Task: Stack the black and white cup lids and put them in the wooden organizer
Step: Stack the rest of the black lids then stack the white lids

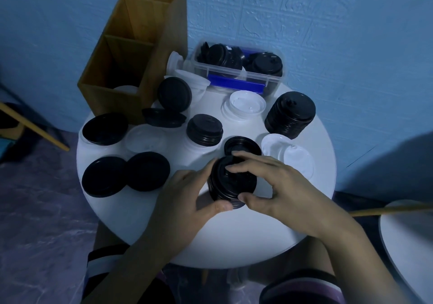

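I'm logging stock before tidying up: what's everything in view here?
Table: one, white, round, under everything.
Organizer: one, wooden, table's back left.
Box: one, clear with a blue part, table's back, holding black lids.
Tall stack: one, black, right rear.
Short stack: one, black, centre.
Held stack: one, black, front centre.
Loose black lids: about six, left and centre.
White lids: several, scattered; one inside the organizer's front compartment.
Left hand: grips held stack's left side.
Right hand: grips held stack's top and near rim.
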Motion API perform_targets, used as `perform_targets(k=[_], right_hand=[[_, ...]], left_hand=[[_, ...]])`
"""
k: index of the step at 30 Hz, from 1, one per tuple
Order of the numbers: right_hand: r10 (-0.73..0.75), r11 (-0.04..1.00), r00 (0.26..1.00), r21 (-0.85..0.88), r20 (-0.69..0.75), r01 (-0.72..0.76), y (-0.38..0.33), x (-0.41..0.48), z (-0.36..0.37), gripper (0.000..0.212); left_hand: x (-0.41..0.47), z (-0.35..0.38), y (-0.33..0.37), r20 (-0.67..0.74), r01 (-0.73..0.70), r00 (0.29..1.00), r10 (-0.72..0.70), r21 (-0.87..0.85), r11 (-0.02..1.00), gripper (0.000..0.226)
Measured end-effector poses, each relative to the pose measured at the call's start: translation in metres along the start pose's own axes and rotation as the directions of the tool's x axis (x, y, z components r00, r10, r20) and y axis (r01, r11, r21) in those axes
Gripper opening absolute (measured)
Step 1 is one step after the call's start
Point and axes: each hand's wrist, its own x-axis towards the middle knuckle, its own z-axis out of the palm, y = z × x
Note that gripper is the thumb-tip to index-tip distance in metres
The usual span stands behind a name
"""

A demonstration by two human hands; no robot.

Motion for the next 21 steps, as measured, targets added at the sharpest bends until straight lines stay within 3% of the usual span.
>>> perform_targets(k=[7, 12, 21], right_hand=[[0.022, 0.999, 0.999, -0.023, -0.039, -0.023, -0.012, 0.004, 0.003, 0.040], [0.016, 0.996, 0.998, -0.085, -0.061, -0.021, -0.017, 0.003, 0.005, 0.050], [-0.036, 0.994, 0.999, -0.100, -0.002, 0.036, -0.011, 0.004, 0.005, 0.049]], left_hand=[[-0.001, 0.000, 0.001, 0.009, 0.002, 1.000, -0.002, 0.011, 1.000, 0.080], [0.002, -0.001, 0.003, 0.017, 0.002, 1.000, -0.002, 0.022, 1.000, 0.073], [0.001, -0.001, 0.004, -0.006, -0.019, 1.000, 0.019, 0.042, 0.999, 0.066]])
